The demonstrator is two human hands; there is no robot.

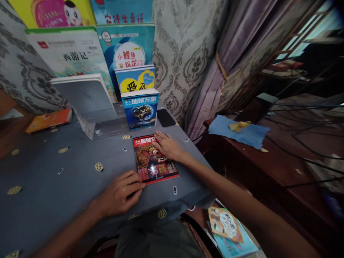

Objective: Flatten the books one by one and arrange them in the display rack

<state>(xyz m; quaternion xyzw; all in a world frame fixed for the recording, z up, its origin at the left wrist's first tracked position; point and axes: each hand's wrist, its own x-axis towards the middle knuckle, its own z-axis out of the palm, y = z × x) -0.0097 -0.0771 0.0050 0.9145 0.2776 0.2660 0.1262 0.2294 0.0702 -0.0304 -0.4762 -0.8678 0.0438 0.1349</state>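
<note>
A red-edged book [150, 161] with a mask on its cover lies flat on the cloth-covered table in front of me. My left hand [122, 191] is closed at its lower left corner, fingers curled together and fingertips against the edge. Over its upper right part rests my right hand [168, 147], open, with fingers stretched out flat on the cover. Just behind stands a blue book with a globe picture [141, 113], upright at the front of a clear stand [107, 129]. A black phone [166, 118] lies right of it.
More books, such as a white one [77, 53] and a blue one [129, 46], stand in tiers against the patterned wall. An orange book [49, 120] lies at left. At right are a curtain [206, 79], a blue cloth [236, 130], cables, and low-lying books [228, 229].
</note>
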